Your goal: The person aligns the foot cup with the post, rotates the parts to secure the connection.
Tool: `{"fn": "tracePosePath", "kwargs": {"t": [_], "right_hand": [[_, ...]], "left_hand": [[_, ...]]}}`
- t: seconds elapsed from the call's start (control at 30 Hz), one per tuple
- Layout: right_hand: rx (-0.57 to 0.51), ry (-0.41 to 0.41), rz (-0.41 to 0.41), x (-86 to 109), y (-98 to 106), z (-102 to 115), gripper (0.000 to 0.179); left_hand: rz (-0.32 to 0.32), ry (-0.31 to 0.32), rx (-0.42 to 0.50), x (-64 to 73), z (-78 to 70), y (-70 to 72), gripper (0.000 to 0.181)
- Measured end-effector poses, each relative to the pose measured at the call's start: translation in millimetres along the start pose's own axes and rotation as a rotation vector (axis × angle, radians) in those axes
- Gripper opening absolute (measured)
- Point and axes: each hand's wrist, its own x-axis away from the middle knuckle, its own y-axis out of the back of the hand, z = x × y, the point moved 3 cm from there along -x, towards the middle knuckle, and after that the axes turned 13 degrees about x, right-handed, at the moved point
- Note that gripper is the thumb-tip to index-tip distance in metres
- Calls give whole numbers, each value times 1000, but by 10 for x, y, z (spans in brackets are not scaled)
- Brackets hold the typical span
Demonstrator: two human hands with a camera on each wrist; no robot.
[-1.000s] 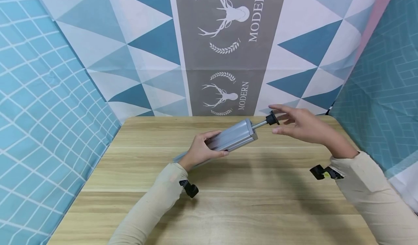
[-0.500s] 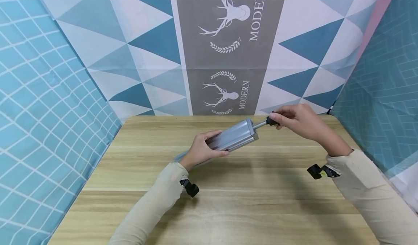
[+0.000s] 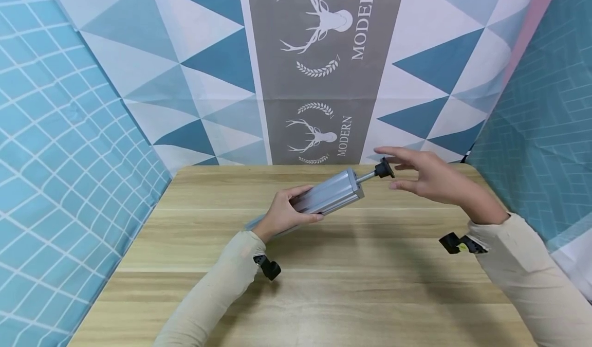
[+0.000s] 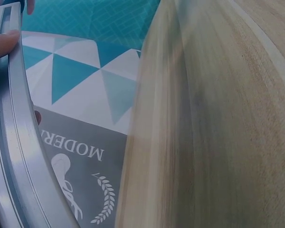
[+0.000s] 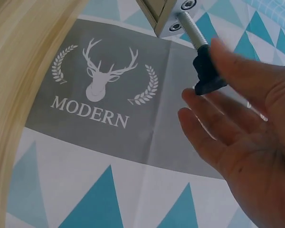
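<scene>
My left hand (image 3: 283, 214) grips a silver aluminium profile (image 3: 329, 192), thumb along the near side and fingers over the far side. The profile slants up to the right above the table. From its right end sticks a threaded rod (image 3: 366, 177) carrying a black levelling foot (image 3: 384, 168). Around that foot my right hand (image 3: 432, 178) has its fingers and thumb spread. In the right wrist view the thumb overlaps the black foot (image 5: 205, 71), while the other fingers lie loosely below it. A long groove runs down the profile (image 4: 31, 156) in the left wrist view.
A light wooden table (image 3: 296, 295) lies beneath both hands. Behind it hangs a patterned cloth (image 3: 319, 87) with deer heads and triangles. Blue sheeting (image 3: 69, 131) flanks the left side, and teal sheeting (image 3: 536, 126) the right.
Half a second ago my right fingers pinched the levelling foot; now they are spread off it, much as one second ago. The left hand and profile have hardly moved.
</scene>
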Motion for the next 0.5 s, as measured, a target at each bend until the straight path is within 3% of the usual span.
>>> {"fn": "tracePosePath", "kwargs": {"t": [0.13,0.2,0.37,0.5], "right_hand": [[23,60,-57,-20,-11,4,60],[26,44,-56,-25,-13,0,54],[18,-130,3,-48,-41,-15,34],[-36,-295,35,-82,-76,-40,41]], "left_hand": [[-10,-14,-6,-43,227,30,68],[-7,-22,-8,-43,226,33,68],[-13,-23,-11,-40,220,35,68],[-10,-24,-17,-39,219,36,69]]}}
